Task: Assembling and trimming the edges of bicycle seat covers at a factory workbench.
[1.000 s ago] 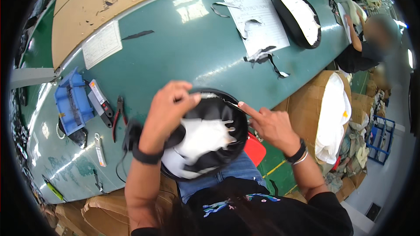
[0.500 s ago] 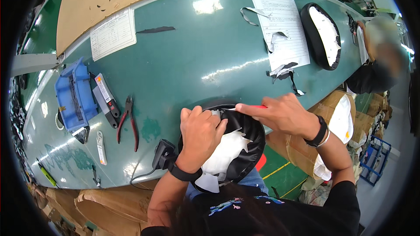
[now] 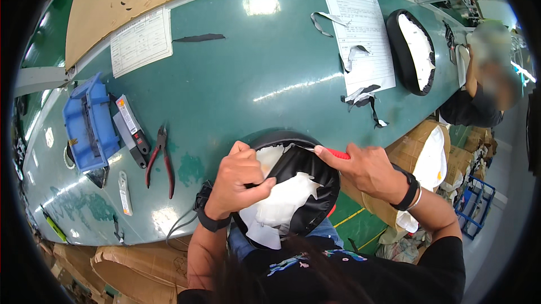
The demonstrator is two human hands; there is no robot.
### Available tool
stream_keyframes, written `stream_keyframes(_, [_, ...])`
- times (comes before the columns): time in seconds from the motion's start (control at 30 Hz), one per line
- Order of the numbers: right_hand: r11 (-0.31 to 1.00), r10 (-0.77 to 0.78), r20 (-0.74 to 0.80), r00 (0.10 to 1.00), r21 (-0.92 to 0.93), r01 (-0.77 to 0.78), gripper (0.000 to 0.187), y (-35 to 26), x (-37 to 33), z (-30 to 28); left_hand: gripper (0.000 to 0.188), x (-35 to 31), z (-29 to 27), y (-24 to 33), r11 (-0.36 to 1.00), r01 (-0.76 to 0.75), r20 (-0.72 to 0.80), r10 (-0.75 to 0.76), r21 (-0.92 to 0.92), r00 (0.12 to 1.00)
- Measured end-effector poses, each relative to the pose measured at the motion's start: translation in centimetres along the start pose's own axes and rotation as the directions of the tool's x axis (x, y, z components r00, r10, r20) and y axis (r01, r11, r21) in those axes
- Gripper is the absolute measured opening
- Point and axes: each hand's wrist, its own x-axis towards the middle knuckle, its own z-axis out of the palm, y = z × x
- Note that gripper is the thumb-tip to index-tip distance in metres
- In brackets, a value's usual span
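Note:
A rounded black pad [image 3: 298, 163], with white material [image 3: 287, 197] showing in its middle, rests against my lap at the table's near edge. My left hand [image 3: 239, 177] is closed on the pad's black cover, pulling a fold of it at the left. In my right hand [image 3: 372, 174] is a red-handled tool [image 3: 338, 153] with a thin metal shaft. Its tip reaches left to the pad's far rim, where the black cover meets the white. What the tip touches is too small to tell.
On the table's left lie a blue bin [image 3: 93, 126], utility knives [image 3: 132, 129] and red-handled pliers [image 3: 162, 160]. Another black pad [image 3: 395, 50] stands at the right beside a printed sheet [image 3: 363, 27] and fabric scraps [image 3: 363, 98]. A co-worker [image 3: 473, 101] is at the far right.
My left hand has shifted left and down, drawing the cover and baring more white at the far rim. My right hand and the red-handled tool have moved slightly down and right.

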Motion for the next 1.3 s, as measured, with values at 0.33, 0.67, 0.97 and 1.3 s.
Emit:
stream_keyframes(0.33, [1.0, 0.023, 0.117, 0.993, -0.002, -0.022, 0.072, -0.2, 0.8, -1.9, 0.03, 0.8, 1.1, 0.9, 0.964, -0.077, 0.141, 0.041, 0.254, 0.989])
stream_keyframes(0.67, [0.997, 0.043, 0.076, 0.996, -0.061, -0.038, 0.069, 0.2, -1.8, 0.1, 0.03, -1.5, -1.0, -1.1, 0.894, -0.02, -0.113, -0.034, -0.447, 0.993])
stream_keyframes(0.97, [0.987, 0.15, -0.039, 0.988, 0.065, -0.147, 0.068, -0.2, -2.4, -0.2, 0.027, 0.6, -0.2, 1.3, 0.994, 0.008, 0.128, 0.005, -0.107, 0.992])
stream_keyframes(1.3, [0.993, -0.069, -0.01, 0.998, -0.1, 0.068, 0.061, 0.2, 2.4, -0.7, 0.028, -0.3, 0.4, 1.3, 0.97, 0.101, 0.201, -0.055, -0.222, 0.978])
